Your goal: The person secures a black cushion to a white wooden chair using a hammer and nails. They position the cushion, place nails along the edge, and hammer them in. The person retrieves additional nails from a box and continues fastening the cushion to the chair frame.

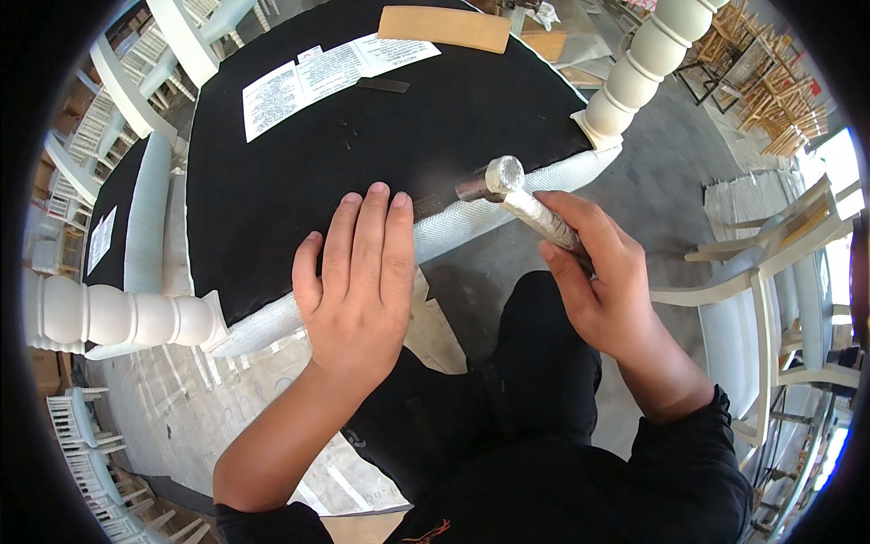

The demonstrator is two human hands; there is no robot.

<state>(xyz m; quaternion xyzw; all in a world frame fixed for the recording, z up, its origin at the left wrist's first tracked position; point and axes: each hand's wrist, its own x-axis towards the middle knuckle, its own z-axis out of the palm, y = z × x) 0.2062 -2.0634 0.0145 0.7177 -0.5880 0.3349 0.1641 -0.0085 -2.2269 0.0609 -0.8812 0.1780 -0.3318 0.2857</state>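
Note:
An upturned chair seat with a black underside cover (381,136) and a pale fabric edge (467,229) fills the space before me. My left hand (358,281) lies flat on the seat's near edge, fingers stretched out over the black cover, holding nothing. In my right hand (603,276) is a hammer (539,218) with a silvery, wrapped-looking handle. Its head is over the seat's near edge, right of my left fingertips; one end is dark and slightly blurred. Whether the head touches the seat, I cannot tell. A faint thin strip (426,207) shows beside my left fingers.
On the cover lie white paper labels (335,71), a small dark strip (383,85) and a curved tan piece (444,27). White turned legs rise at left (127,313) and right (639,77). Another chair (766,290) stands at right; stacked chairs (86,444) stand lower left.

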